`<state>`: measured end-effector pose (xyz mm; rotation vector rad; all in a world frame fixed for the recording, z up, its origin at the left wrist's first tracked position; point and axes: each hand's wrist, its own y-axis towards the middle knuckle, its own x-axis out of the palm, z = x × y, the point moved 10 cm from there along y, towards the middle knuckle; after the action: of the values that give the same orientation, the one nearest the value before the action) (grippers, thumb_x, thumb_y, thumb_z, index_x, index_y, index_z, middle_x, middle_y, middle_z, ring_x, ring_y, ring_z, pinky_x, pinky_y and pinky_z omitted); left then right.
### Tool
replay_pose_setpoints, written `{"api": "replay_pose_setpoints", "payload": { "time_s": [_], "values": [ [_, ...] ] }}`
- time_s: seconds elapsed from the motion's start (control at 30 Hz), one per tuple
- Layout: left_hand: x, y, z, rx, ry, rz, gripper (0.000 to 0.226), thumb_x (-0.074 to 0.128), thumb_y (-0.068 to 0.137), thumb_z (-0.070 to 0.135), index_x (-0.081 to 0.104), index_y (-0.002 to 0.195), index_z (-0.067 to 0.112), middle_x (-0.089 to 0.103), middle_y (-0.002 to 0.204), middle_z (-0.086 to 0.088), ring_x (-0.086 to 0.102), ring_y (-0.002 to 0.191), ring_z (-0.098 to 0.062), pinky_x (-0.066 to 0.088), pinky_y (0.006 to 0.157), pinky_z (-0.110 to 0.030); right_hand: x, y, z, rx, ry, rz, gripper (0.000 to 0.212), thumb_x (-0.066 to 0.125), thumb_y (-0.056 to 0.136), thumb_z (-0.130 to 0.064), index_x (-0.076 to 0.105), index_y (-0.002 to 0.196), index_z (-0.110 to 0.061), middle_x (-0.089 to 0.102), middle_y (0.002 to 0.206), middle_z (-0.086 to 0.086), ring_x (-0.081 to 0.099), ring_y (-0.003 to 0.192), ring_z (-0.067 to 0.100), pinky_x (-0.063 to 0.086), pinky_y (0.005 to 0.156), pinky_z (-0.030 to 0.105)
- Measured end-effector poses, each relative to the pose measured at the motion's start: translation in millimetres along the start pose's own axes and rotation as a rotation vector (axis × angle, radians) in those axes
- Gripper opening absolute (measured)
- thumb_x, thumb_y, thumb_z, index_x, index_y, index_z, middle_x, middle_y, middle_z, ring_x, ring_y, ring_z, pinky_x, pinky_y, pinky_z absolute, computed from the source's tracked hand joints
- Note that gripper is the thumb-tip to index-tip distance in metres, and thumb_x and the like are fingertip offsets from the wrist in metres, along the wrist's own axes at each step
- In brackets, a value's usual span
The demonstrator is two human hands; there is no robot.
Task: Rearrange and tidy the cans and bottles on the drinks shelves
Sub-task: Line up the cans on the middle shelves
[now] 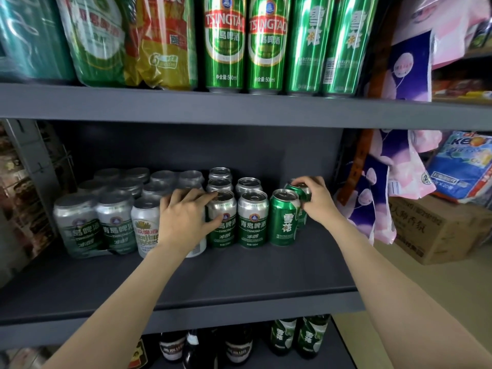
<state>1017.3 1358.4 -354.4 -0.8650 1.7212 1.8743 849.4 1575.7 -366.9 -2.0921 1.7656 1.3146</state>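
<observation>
On the middle grey shelf (239, 270) stand rows of short cans. My left hand (183, 214) wraps around a silver and green Tsingtao can (223, 230) at the front of a row, thumb on its label. Beside it stands another Tsingtao can (253, 222), then an upright green Snow can (283, 222). My right hand (316, 201) grips a second green Snow can (299, 190) by its top, tilted, just behind the upright one. A silver Yanjing can (145, 230) sits left of my left hand, partly hidden by my wrist.
Shrink-wrapped silver can packs (90, 225) fill the shelf's left. Tall green cans (266, 43) and wrapped packs line the upper shelf. Dark bottles (237, 347) stand below. Hanging purple and pink packets (372, 193) and a cardboard box (436, 230) crowd the right side.
</observation>
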Motion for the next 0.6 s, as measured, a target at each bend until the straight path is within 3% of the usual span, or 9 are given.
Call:
{"api": "replay_pose_setpoints", "payload": {
  "time_s": [0.13, 0.27, 0.4, 0.5, 0.53, 0.6],
  "values": [
    [1, 0, 0, 0.001, 0.013, -0.009, 0.046, 0.077, 0.063, 0.049, 0.073, 0.099, 0.023, 0.07, 0.094, 0.001, 0.061, 0.085, -0.033, 0.045, 0.069, -0.044, -7, -8, 4, 0.034, 0.0, 0.023, 0.048, 0.057, 0.073, 0.019, 0.06, 0.111, -0.01, 0.039, 0.124, 0.012, 0.047, 0.112, 0.018, 0.032, 0.076, -0.001],
    [0, 0, 2, 0.011, 0.049, 0.003, 0.056, 0.043, 0.068, 0.06, 0.073, 0.097, 0.023, 0.069, 0.09, 0.002, 0.062, 0.081, -0.031, 0.046, 0.067, -0.042, -26, -27, 11, 0.023, -0.007, 0.002, 0.039, 0.065, 0.079, 0.008, 0.058, 0.112, -0.011, 0.038, 0.122, 0.003, 0.041, 0.111, 0.011, 0.014, 0.086, -0.006],
    [3, -1, 3, 0.019, 0.035, -0.032, 0.059, 0.042, 0.068, 0.06, 0.073, 0.099, 0.019, 0.068, 0.092, -0.003, 0.061, 0.082, -0.035, 0.046, 0.071, -0.045, -31, -43, 17, 0.021, 0.055, -0.069, 0.04, 0.065, 0.081, 0.004, 0.054, 0.113, -0.019, 0.036, 0.119, -0.003, 0.038, 0.112, 0.008, 0.028, 0.095, 0.016],
    [-2, -6, 3, -0.011, 0.044, 0.017, 0.05, 0.066, 0.069, 0.048, 0.07, 0.106, 0.014, 0.064, 0.098, -0.011, 0.057, 0.085, -0.038, 0.046, 0.073, -0.049, -29, -49, 32, 0.108, 0.254, 0.003, 0.067, 0.065, 0.081, 0.005, 0.038, 0.132, -0.028, 0.033, 0.136, -0.002, 0.037, 0.122, 0.011, 0.033, 0.106, 0.03],
    [-3, -12, 6, -0.025, 0.054, 0.04, 0.053, 0.075, 0.066, 0.038, 0.066, 0.112, 0.012, 0.061, 0.101, -0.015, 0.054, 0.089, -0.039, 0.045, 0.078, -0.051, -28, -52, 38, 0.152, 0.387, 0.062, 0.08, 0.067, 0.079, 0.005, 0.029, 0.14, -0.03, 0.028, 0.145, -0.003, 0.035, 0.127, 0.012, 0.033, 0.108, 0.033],
    [-2, -35, 17, -0.015, 0.049, 0.067, 0.067, 0.076, 0.063, 0.021, 0.055, 0.125, 0.007, 0.054, 0.116, -0.02, 0.046, 0.108, -0.039, 0.034, 0.097, -0.054, -16, -63, 57, 0.255, 0.569, 0.116, 0.096, 0.073, 0.075, 0.003, 0.017, 0.147, -0.03, 0.022, 0.151, -0.003, 0.032, 0.134, 0.014, 0.031, 0.111, 0.038]
  ]
}}
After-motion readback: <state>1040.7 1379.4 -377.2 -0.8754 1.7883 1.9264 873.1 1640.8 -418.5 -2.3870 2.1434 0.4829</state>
